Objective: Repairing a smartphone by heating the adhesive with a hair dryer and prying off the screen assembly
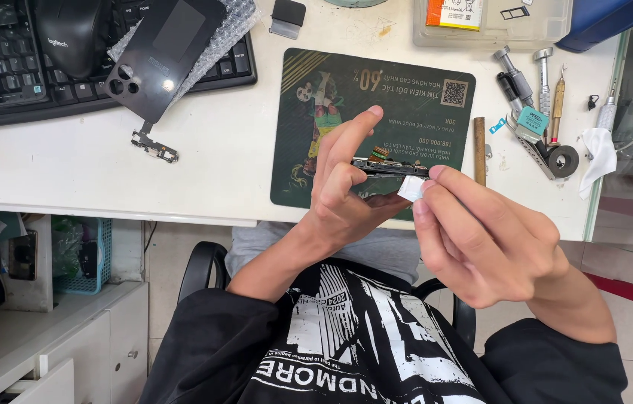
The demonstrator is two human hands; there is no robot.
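- The left hand (pixel 346 191) grips an opened smartphone (pixel 390 167) edge-on above the surface (pixel 212 142); its fingers (pixel 352 135) curl over the top of the phone with the thumb beneath, closed firmly on it; small orange and dark parts show on the phone's exposed upper side
- The right hand (pixel 481 232) sits just right of the left fingers; its thumb and forefinger are pinched shut on a small white wipe (pixel 411 188), which touches the near end of the phone
- Directly beneath and beyond both sets of fingers lies a dark green work mat (pixel 309 82) with printed artwork
- Just right of the right fingers, on the surface: a narrow wooden stick (pixel 479 150); further right, a cluster of metal screwdrivers (pixel 515 78) and a crumpled white tissue (pixel 599 153)
- Well left of the left fingers: a black phone back cover (pixel 163 49) resting on bubble wrap (pixel 230 26) over a black keyboard (pixel 2 75); a black computer mouse (pixel 73 30) sits on the keyboard; a small circuit board part (pixel 154 146) lies on the surface below the cover
- Beyond the fingers, at the far edge: a clear plastic tray (pixel 526 30)
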